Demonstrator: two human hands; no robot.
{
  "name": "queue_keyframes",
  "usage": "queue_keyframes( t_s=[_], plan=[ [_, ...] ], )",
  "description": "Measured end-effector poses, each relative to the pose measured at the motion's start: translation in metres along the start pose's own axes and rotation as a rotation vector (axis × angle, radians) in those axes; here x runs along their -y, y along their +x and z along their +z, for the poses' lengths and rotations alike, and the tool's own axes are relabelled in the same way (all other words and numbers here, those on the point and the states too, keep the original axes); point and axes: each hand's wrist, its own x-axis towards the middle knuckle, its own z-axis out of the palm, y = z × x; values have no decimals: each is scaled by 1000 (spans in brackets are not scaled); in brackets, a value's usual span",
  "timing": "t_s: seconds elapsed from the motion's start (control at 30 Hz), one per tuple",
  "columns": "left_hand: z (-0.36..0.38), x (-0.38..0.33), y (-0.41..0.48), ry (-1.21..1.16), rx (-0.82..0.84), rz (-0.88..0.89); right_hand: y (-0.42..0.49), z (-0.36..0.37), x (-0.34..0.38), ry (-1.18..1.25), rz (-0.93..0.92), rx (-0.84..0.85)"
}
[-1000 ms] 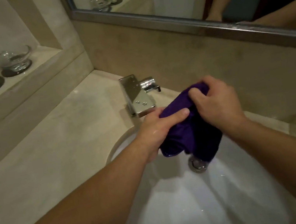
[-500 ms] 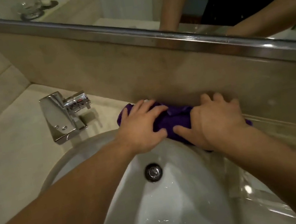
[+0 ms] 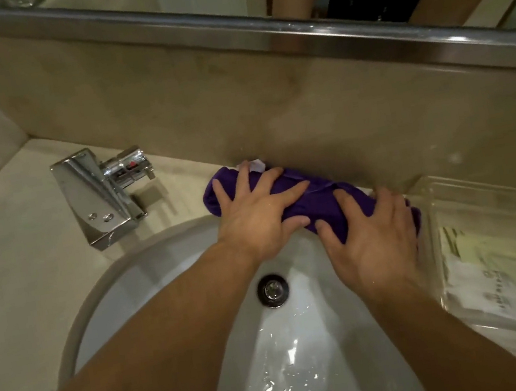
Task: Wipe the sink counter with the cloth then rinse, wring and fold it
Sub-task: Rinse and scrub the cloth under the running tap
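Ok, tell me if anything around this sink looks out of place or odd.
Nothing much. The purple cloth lies bunched in a roll rather than folded, on the counter ledge behind the basin, both hands pressing it flat. Water beads in the basin; none shows spilled on the counter.

Tight strip behind the basin

The backsplash wall (image 3: 271, 118) is closing the rear, the faucet (image 3: 99, 195) is blocking leftward, a clear tray (image 3: 473, 195) (holding packets) is crowding the right; the counter (image 3: 15, 254) is lying bare.
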Motion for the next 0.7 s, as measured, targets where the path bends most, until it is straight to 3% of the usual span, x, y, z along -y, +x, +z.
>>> queue_keyframes(
  t_s=[0.33, 0.7],
  plan=[
    [2, 27, -8, -71, -9, 32, -9, 28, 43, 44, 167, -205],
    [5, 90, -44, -87, -207, -206, 20, 52, 103, 76, -215, -260]
  ],
)
